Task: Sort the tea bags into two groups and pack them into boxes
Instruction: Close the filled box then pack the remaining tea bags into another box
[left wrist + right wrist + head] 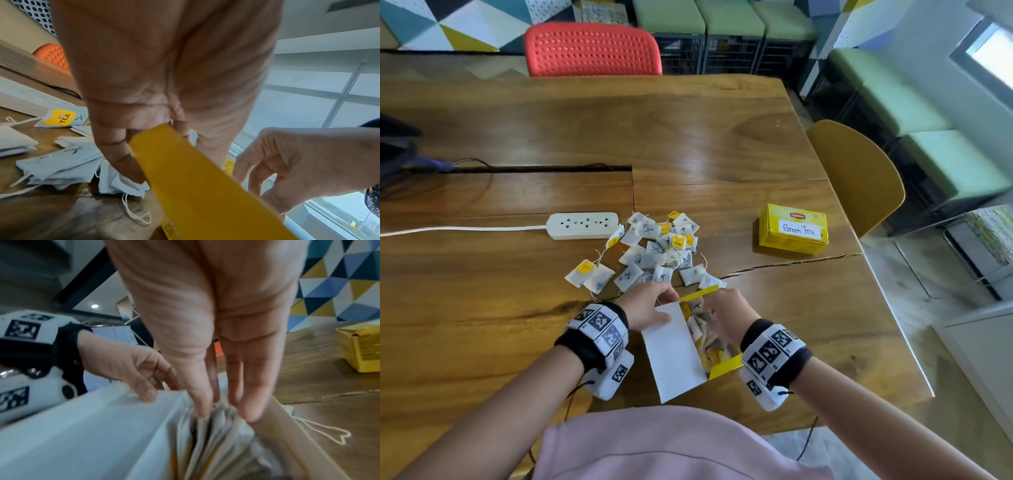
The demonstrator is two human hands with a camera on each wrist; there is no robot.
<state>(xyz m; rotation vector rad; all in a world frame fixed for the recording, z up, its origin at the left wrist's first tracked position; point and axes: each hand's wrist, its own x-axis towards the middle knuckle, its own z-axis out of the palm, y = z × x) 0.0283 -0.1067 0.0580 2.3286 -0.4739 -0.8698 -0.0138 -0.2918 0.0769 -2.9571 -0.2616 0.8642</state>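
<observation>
The open yellow cardboard box (724, 367), near the table edge, is steadied by the left hand (645, 308) gripping its white lid flap (674, 349). The right hand (726, 317), fingers straight, presses white paper tea bags (213, 434) inside; packing is best done flat, strings tucked in.

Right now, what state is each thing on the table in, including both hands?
Open box: near the person, lid flap up, partly filled with tea bags.
Lid flap: held back by the left hand.
Right hand: straight fingers pressing the tea bags in the box.
Loose tea bags: unsorted pile on the table.
Green Tea box: closed, standing apart.
Power strip: nothing plugged in.
</observation>
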